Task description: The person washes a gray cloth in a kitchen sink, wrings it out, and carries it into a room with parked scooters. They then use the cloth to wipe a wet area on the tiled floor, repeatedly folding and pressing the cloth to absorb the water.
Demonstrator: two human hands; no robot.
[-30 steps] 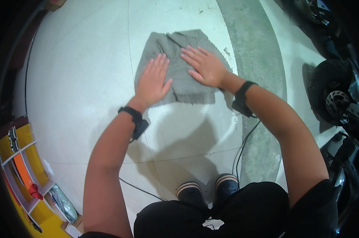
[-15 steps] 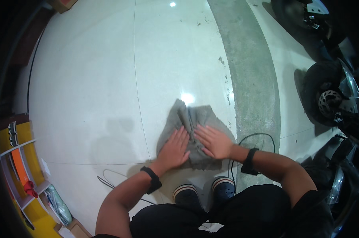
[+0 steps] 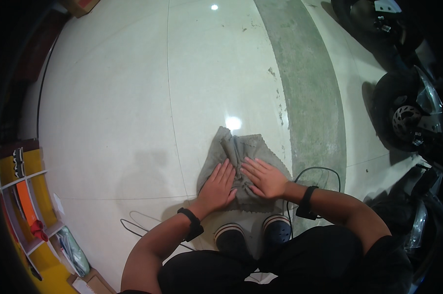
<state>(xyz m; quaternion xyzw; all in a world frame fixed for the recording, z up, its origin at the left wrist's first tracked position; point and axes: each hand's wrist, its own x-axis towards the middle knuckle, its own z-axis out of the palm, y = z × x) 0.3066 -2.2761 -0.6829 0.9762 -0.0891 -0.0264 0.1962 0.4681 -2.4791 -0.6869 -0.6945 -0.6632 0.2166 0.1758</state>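
A grey-brown cloth (image 3: 248, 144) lies spread and creased on the pale tiled floor in front of my feet. My left hand (image 3: 218, 187) rests flat on its left half, fingers stretched forward. On the right half lies my right hand (image 3: 265, 179), palm down, its fingers pointing inward and forward. A fold runs through the cloth between the two hands. Black bands circle both wrists. Close behind the cloth's near edge are my dark clogs (image 3: 276, 231).
Wheels of parked vehicles, one with a brake disc (image 3: 406, 121), stand along the right. A grey concrete strip (image 3: 313, 98) crosses the tiles. Black cable (image 3: 324, 169) loops beside my right forearm. A yellow shelf (image 3: 47, 259) stands at lower left; a cardboard box (image 3: 79, 7) is at far left.
The cloth and both hands sit very slightly lower in the picture, and the view has shifted a little. Both hands stay flat on the cloth.
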